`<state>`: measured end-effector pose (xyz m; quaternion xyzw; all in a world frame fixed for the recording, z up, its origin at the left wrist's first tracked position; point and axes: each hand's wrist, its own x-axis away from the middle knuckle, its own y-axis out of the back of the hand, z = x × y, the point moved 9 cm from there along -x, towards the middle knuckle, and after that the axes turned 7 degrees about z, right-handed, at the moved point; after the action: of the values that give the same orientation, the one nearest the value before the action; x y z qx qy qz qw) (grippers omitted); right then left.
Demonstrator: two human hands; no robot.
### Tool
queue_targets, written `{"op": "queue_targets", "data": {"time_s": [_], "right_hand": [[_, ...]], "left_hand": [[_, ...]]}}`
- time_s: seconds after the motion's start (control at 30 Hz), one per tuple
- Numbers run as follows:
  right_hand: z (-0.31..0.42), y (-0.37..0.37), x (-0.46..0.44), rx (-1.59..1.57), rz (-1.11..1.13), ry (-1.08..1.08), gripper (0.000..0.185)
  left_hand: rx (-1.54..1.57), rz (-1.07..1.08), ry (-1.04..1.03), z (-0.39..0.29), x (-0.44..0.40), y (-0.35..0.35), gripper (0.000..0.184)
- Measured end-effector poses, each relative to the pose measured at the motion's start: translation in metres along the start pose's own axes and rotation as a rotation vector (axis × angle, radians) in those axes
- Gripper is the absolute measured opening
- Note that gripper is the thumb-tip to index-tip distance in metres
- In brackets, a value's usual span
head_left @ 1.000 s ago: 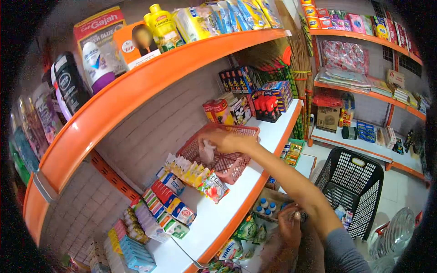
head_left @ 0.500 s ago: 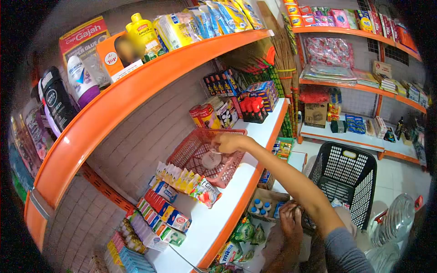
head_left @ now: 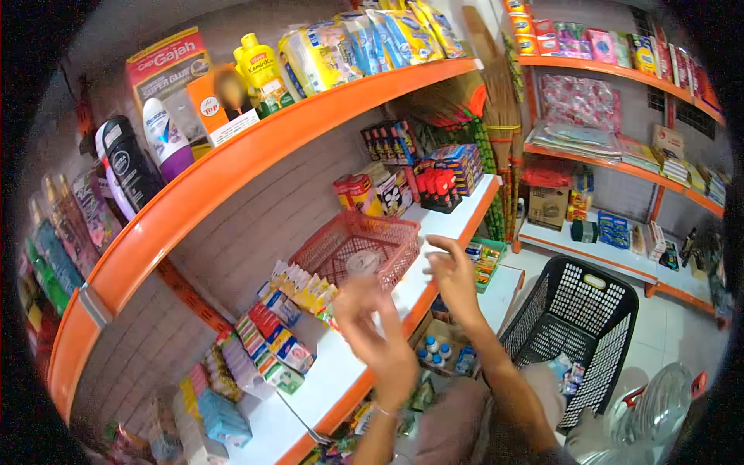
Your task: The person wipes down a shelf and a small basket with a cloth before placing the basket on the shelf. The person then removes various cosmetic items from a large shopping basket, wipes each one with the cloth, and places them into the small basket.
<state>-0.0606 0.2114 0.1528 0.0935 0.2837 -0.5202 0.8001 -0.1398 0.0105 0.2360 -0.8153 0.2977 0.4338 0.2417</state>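
Note:
My left hand (head_left: 373, 329) is raised in front of the shelf, fingers apart and a little blurred, with nothing seen in it. It hides part of the strip of yellow and white sachets (head_left: 298, 291). Just right of a pink-red plastic basket (head_left: 400, 267), my right hand (head_left: 456, 280) hovers over the shelf edge, its fingers spread and holding nothing. Inside the basket lies a pale round object (head_left: 363, 262), partly covered from view by my left hand. The basket stands on the white shelf (head_left: 341, 360).
Small boxes (head_left: 275, 341) stand in rows at the shelf's near end. An orange-edged upper shelf (head_left: 256, 151) with toiletries hangs above. On the floor to the right is a black crate (head_left: 570, 333), and a carton of blue-capped bottles (head_left: 438, 353) sits below the shelf.
My right hand has come out of the basket and moved right. My left hand has risen from beside my lap to in front of the basket. The view has shifted slightly.

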Motion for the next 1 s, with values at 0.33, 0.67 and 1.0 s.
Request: {"op": "queue_targets", "data": {"time_s": [0.33, 0.67, 1.0], "right_hand": [[-0.017, 0.066, 0.042, 0.127, -0.296, -0.027, 0.027], [-0.021, 0.085, 0.036, 0.059, -0.281, -0.095, 0.025], [-0.032, 0.093, 0.034, 0.012, -0.270, -0.089, 0.023]], "left_hand": [[-0.895, 1.470, 0.092, 0.155, -0.120, -0.094, 0.023], [-0.601, 1.876, -0.131, 0.290, -0.054, -0.042, 0.058], [-1.294, 1.829, 0.434, 0.378, -0.093, -0.018, 0.073]]}}
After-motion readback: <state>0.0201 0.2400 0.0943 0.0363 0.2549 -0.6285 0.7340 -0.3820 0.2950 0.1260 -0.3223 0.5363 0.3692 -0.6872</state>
